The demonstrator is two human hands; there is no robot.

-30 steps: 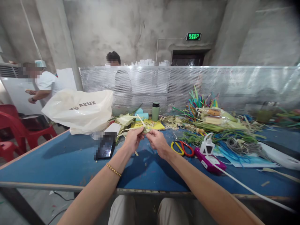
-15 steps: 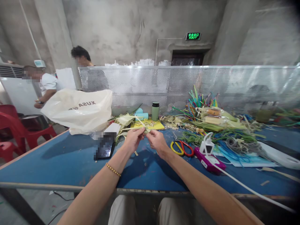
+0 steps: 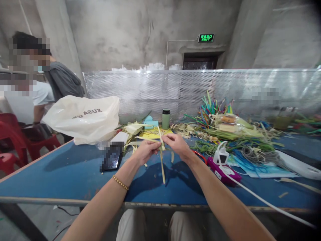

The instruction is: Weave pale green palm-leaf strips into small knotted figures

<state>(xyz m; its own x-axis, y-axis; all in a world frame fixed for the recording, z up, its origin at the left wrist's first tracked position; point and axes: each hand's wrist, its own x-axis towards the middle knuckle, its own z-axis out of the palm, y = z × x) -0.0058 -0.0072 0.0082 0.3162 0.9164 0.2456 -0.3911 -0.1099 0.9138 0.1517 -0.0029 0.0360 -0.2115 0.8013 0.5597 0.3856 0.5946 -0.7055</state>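
Over the middle of the blue table, my left hand (image 3: 147, 151) pinches pale green leaf strips (image 3: 163, 164) between thumb and fingers. The strips cross one another where they meet, with one end hanging down toward the table and others pointing up and left. My right hand (image 3: 177, 144) is closed at the crossing from the right side, its fingertips on the strips. Fingers cover part of the crossing. Behind the hands lies a yellow sheet (image 3: 147, 134) with plant scraps on it. Red-handled scissors (image 3: 200, 157) are partly hidden by my right forearm.
A phone (image 3: 112, 156) and a white plastic bag (image 3: 85, 117) lie left. A green bottle (image 3: 166, 119) stands behind. On the right are a purple box (image 3: 223, 171) with a white charger (image 3: 222, 157), cords and heaped leaves (image 3: 225, 135). Two people (image 3: 64, 78) are beyond the table's left side.
My right hand has moved slightly up and right, and its forearm now covers the scissors' yellow handle. A strip now hangs down below the hands. At left, a standing person has moved further left.
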